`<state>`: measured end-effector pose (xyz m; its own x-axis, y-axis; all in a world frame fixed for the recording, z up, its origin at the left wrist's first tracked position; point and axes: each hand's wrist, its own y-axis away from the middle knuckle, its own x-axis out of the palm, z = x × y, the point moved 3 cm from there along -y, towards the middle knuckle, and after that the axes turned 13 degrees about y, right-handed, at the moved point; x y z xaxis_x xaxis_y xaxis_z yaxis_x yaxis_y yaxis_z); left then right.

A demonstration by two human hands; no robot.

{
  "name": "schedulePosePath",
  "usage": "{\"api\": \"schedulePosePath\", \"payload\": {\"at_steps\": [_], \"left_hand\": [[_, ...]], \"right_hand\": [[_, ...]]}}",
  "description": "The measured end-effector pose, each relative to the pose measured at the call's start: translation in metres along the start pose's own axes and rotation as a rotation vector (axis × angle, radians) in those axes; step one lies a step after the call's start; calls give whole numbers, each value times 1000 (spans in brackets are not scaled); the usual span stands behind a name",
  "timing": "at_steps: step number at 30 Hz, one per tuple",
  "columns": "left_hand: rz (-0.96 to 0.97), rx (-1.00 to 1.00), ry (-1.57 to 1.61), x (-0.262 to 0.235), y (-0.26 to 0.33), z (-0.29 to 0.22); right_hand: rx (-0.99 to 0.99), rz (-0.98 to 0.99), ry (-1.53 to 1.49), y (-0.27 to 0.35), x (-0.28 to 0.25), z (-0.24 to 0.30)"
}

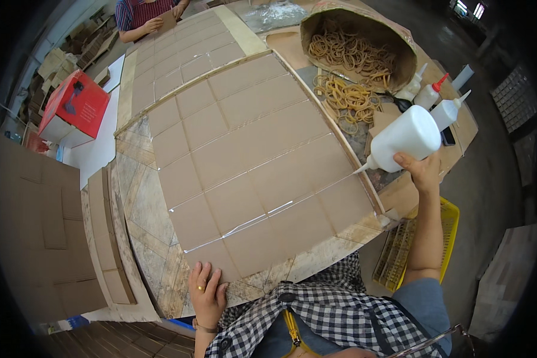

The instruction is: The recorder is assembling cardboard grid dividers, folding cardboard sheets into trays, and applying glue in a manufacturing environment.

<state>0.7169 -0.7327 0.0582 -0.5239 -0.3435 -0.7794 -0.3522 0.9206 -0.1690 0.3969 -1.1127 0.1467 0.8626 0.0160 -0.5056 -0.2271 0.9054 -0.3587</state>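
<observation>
A large grid of brown cardboard pieces (256, 149) lies flat on the table in front of me, with white glue lines along several of its seams. In my right hand (422, 168) is a white glue bottle (403, 137), tipped on its side so that its nozzle points left at the right edge of the cardboard. The fingers wrap round the bottle's lower side. My left hand (209, 293), with a ring on one finger, rests with fingers spread at the near left corner of the cardboard.
A sack of rubber bands (364, 48) lies open at the far right, with loose rubber bands (347, 98) before it. Beside it stand more glue bottles (428, 94). A wooden strip (334, 128) borders the cardboard. A red box (77, 107) is at left; another person (149, 18) works opposite.
</observation>
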Motion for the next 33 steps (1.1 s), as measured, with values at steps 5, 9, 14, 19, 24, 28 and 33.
{"api": "schedulePosePath", "payload": {"at_steps": [5,9,14,19,24,28,33], "left_hand": [[-4,35,17,-5,-4,-1],[-13,44,15,-6,-6,2],[-12,49,56,-6,-4,9],[-9,32,39,-4,0,16],[0,107,-17,1,6,30],[33,70,-52,1,9,30],[40,63,-66,1,8,31]], "right_hand": [[51,-255,-373,-9,23,27],[119,-315,-516,-53,94,55],[40,-388,-534,-138,213,43],[-54,-526,-445,-194,299,47],[45,-546,-263,-211,330,55],[58,-523,-191,-213,339,59],[50,-534,-136,-215,337,52]]}}
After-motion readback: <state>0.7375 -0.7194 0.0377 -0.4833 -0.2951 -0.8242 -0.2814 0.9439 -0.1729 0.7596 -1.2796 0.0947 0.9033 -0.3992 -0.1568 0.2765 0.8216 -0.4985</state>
